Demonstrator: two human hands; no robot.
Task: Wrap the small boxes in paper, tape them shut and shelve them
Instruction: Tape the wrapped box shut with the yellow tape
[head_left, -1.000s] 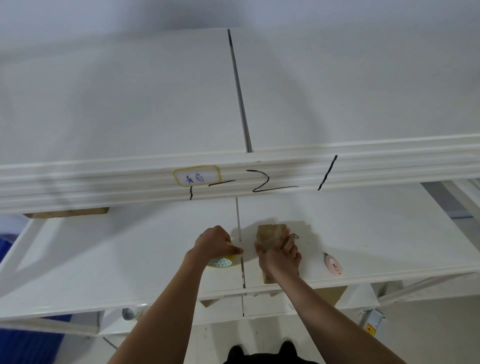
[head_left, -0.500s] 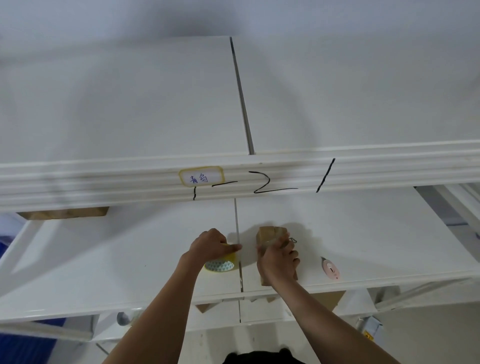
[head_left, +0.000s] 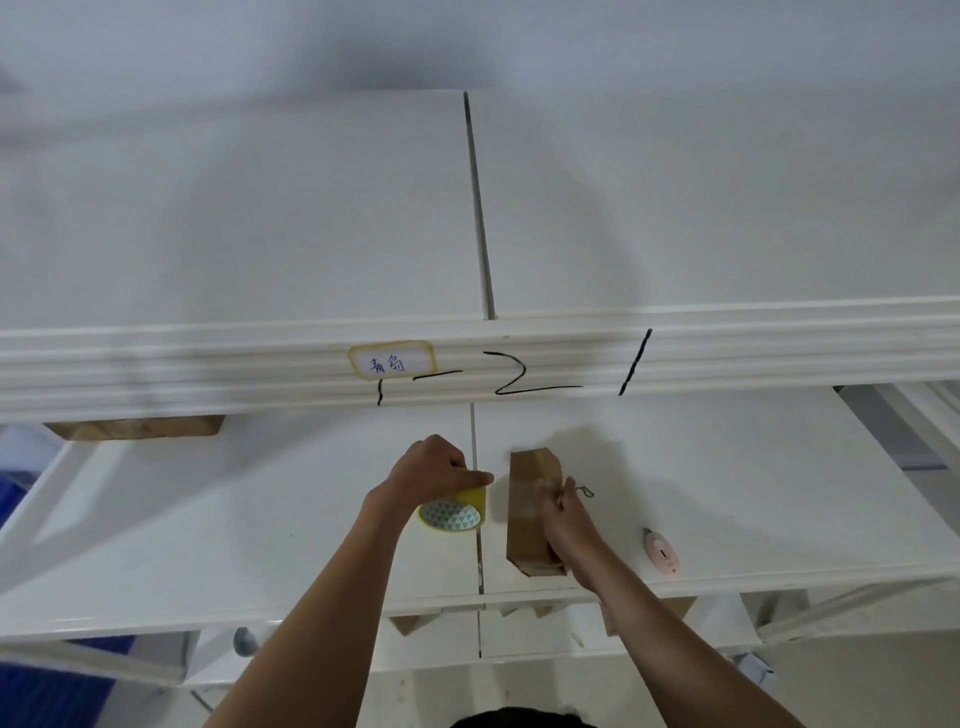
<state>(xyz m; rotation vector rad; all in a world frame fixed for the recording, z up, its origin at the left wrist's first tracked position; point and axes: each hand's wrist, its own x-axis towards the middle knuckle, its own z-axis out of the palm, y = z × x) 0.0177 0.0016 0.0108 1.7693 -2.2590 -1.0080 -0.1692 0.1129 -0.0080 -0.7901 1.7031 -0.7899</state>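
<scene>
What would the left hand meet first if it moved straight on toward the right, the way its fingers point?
Probably the brown paper-wrapped box: the left hand, gripping the yellow tape roll, points across a small gap of white shelf toward it.

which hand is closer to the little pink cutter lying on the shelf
The right hand, resting on the paper-wrapped box just left of the pink cutter. The left hand grips the tape roll farther left, beyond the box.
</scene>
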